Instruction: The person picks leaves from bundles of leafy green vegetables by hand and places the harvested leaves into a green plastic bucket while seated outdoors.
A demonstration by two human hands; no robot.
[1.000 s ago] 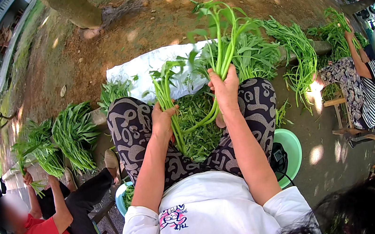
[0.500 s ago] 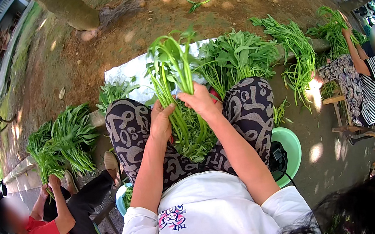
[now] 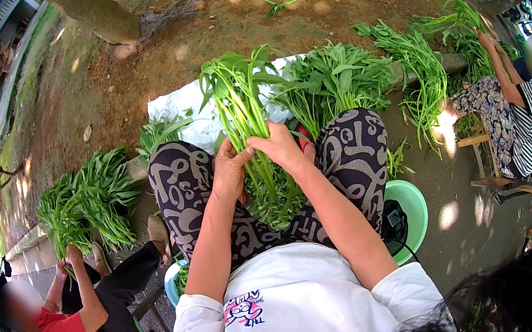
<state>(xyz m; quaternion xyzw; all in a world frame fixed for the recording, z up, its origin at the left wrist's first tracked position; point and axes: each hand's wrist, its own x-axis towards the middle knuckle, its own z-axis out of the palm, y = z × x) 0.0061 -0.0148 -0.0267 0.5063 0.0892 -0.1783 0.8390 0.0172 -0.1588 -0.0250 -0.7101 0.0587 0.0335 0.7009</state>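
Above the patterned lap (image 3: 345,155), both hands clasp one upright bundle of green stems (image 3: 242,112): left hand (image 3: 229,169) and right hand (image 3: 280,145) grip opposite sides, the long axis running away from the person.

I'm looking down at bare brown dirt ground (image 3: 208,32) outdoors, sunlight dappling it in bright patches. A tree trunk (image 3: 95,14) is rising at the top left beside a grassy strip (image 3: 32,76). A white sheet (image 3: 182,113) is lying spread on the ground, and a wooden stool (image 3: 480,161) is standing at right.
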